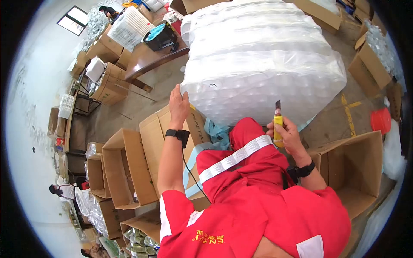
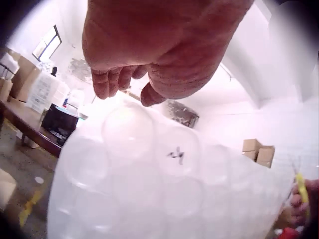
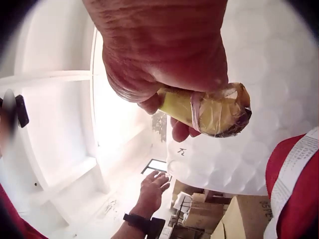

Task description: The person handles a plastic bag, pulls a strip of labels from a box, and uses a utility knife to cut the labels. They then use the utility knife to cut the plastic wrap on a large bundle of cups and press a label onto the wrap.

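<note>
A large bundle of clear round containers (image 1: 258, 86), wrapped in plastic film, stands in front of the person. A small black mark shows on its near face. The left hand (image 1: 178, 107) is at the bundle's left edge with fingers extended; in the left wrist view that hand (image 2: 159, 50) is over the top edge of the wrapped bundle (image 2: 134, 179). In the right hand (image 1: 287, 134) is a utility knife (image 1: 278, 129) with a yellow handle, its dark blade pointing up and away. The right wrist view shows the taped handle (image 3: 219, 112) gripped in the fist.
Opened cardboard boxes stand left (image 1: 124, 167) and right (image 1: 352, 172) of the person. A flattened-looking carton (image 1: 159, 150) lies by the left forearm. Behind it is a wooden table (image 1: 150, 64) with a black crate (image 1: 161, 38). A red round object (image 1: 380, 120) sits far right.
</note>
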Demonstrator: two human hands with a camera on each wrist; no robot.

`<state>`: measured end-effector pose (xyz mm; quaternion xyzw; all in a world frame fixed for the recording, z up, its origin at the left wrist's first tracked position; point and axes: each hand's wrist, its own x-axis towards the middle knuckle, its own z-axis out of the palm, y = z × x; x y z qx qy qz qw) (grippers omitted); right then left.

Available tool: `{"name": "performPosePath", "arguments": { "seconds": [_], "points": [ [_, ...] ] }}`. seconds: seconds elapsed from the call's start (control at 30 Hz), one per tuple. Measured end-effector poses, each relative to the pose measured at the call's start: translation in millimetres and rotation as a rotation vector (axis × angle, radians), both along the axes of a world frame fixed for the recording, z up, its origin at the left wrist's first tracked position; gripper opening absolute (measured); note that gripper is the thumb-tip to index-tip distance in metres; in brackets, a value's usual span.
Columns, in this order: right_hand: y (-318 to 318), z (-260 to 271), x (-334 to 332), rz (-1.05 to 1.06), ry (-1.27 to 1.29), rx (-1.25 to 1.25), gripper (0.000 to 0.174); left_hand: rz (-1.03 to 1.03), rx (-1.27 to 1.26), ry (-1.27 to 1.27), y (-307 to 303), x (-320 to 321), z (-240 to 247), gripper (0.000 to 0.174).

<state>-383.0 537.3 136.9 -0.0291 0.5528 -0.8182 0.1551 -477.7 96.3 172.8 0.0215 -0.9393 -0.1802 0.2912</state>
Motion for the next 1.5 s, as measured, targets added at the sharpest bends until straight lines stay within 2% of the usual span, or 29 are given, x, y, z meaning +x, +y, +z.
{"name": "performPosePath", "arguments": {
  "seconds": [0.03, 0.2, 0.23, 0.47, 0.57, 0.67, 0.8, 0.9, 1.03, 1.2, 1.33, 1.4, 1.5],
  "points": [
    [1, -1, 3, -0.011, -0.028, -0.006, 0.024, 0.001, -0.004, -0.001, -1, -4, 1, 0.047],
    [0, -2, 11, -0.023, -0.031, 0.044, 0.023, -0.013, 0.178, -0.011, -5, -11, 5, 0.024],
    [-1, 1, 11, -0.010, 0.001, 0.060, 0.023, -0.007, 0.115, -0.031, -8, -14, 6, 0.019],
    [-1, 15, 23, 0.019, 0.034, 0.036, 0.023, 0.052, 0.002, -0.175, -13, -17, 15, 0.017],
    [6, 14, 30, 0.028, 0.078, 0.050, 0.023, 0.011, -0.042, -0.082, -14, -14, 14, 0.018],
    [11, 17, 39, 0.017, 0.082, 0.035, 0.022, 0.019, -0.013, -0.137, -8, 1, 18, 0.015],
    [15, 29, 42, 0.022, 0.089, 0.078, 0.022, 0.004, -0.053, -0.068, 5, 30, 19, 0.014],
    [9, 45, 24, 0.039, 0.126, 0.108, 0.022, -0.064, -0.013, 0.010, 25, 67, 30, 0.010],
    [-12, 104, -24, 0.139, 0.349, 0.225, 0.023, -0.051, 0.062, 0.065, 49, 106, 25, 0.007],
    [-77, 157, -114, 0.277, 0.556, 0.409, 0.027, 0.005, 0.040, 0.116, 52, 108, 10, 0.008],
    [-126, 146, -167, 0.405, 0.474, 0.506, 0.032, -0.018, 0.083, 0.136, 44, 105, 4, 0.006],
    [-132, 136, -177, 0.423, 0.268, 0.480, 0.034, -0.034, 0.107, 0.154, 37, 104, 3, 0.005],
    [-126, 123, -184, 0.414, 0.228, 0.369, 0.034, -0.098, 0.249, 0.099, 18, 100, -8, 0.006]
  ]
}}
